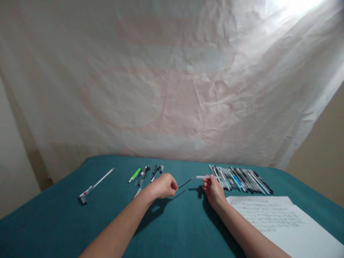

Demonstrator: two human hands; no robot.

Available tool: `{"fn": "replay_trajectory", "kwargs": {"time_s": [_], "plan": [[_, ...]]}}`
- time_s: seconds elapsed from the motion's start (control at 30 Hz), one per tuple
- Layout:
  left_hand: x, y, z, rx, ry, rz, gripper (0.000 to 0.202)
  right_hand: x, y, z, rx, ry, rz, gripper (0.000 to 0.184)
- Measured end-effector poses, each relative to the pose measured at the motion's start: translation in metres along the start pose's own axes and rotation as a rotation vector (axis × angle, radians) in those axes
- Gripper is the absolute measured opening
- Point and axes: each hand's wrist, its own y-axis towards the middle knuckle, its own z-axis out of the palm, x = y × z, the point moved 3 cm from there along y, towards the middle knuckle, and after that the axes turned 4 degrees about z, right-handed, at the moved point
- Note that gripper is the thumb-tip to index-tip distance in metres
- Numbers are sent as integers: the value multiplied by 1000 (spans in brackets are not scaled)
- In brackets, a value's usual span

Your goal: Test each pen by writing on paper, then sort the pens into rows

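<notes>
My left hand (164, 186) is closed, pinching a thin dark pen refill (185, 183) that slants up to the right with its tip outward. Opposite it, my right hand (214, 190) grips a pale, see-through pen barrel (201, 177) held almost level, its end pointing left. The refill's tip is close to the barrel's end, with a small gap seeming to separate them. Both parts are above the green tablecloth (177, 229), on which shadows of the hands fall. Just behind my right hand starts a row of pens (239, 180) lying side by side.
Left of my left hand lie several loose pens and pen parts (144, 175), with a bright green one (134, 175) among them. A long, thin, pale object with a dark end (96, 184) lies farther left. Handwritten paper sheets (268, 218) lie at the right, partly under my right forearm.
</notes>
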Motion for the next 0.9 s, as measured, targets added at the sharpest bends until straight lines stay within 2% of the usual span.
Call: {"fn": "replay_trajectory", "kwargs": {"time_s": [0.33,0.9], "plan": [[0,0,0,6,25,65,33,0,-1,2,45,21,-4,19],[-4,-3,-5,-1,1,51,33,-2,5,-3,63,62,17,23]]}}
